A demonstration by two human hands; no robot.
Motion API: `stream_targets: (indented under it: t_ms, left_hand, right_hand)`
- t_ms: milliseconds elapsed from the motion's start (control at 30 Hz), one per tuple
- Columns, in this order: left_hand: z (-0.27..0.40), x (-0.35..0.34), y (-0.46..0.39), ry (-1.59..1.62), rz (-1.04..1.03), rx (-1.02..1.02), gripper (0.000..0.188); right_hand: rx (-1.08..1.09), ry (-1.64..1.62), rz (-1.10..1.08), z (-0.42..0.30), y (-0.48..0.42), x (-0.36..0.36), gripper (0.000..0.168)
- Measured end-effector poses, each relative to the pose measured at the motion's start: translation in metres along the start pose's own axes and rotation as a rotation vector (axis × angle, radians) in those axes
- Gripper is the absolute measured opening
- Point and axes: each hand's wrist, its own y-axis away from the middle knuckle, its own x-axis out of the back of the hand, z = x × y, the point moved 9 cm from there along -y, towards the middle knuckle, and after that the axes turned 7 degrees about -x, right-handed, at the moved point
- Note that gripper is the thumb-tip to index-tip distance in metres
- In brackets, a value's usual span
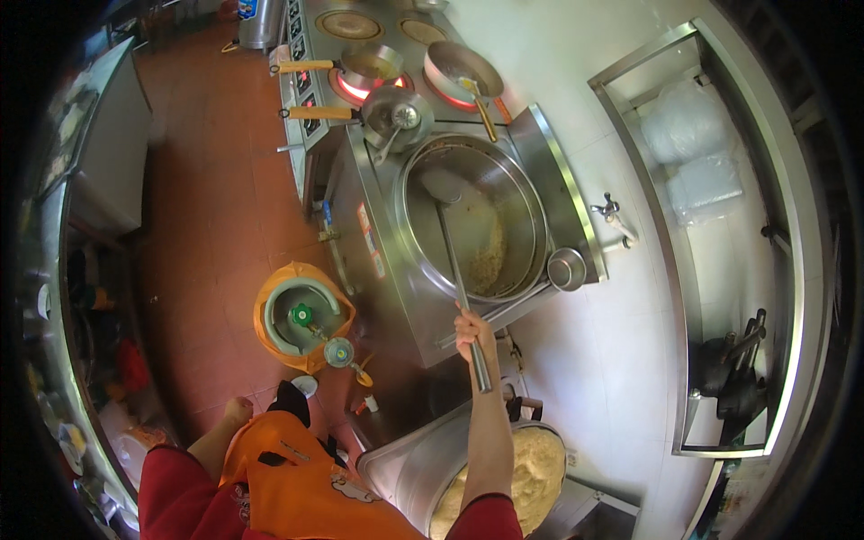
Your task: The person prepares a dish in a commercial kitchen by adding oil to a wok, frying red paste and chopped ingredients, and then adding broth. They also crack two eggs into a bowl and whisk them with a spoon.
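Observation:
My right hand (474, 332) grips the long metal handle of a ladle (449, 239) near its end. The ladle's head lies inside a large round steel cooking vat (405, 223), at the far side. Inside the vat is cloudy liquid (466, 229) with a pale, grainy mass (491, 260) along the right. Beside my orange apron hangs my left hand (238, 409), away from the vat; its fingers look curled, but their inner side is hidden. Under my right forearm, a steel container holds a pale yellow, lumpy mass (536, 472).
Beyond the vat, two pans (371, 64) (466, 67) sit on glowing burners. A handled pot (395, 111) with a strainer rests beside the vat. A steel cup (566, 268) stands at its right. A gas cylinder (297, 324) with a regulator is on the floor. A tap (611, 209) projects from the wall.

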Motion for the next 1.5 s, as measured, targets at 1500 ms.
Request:
stream_targets:
  t_ms: [1500]
  left_hand:
    - [0.027,-0.232,0.145,-0.758,-0.528,-0.673,0.019]
  right_hand:
    - [0.868,-0.175,0.177,0.328,0.662,0.044,0.041]
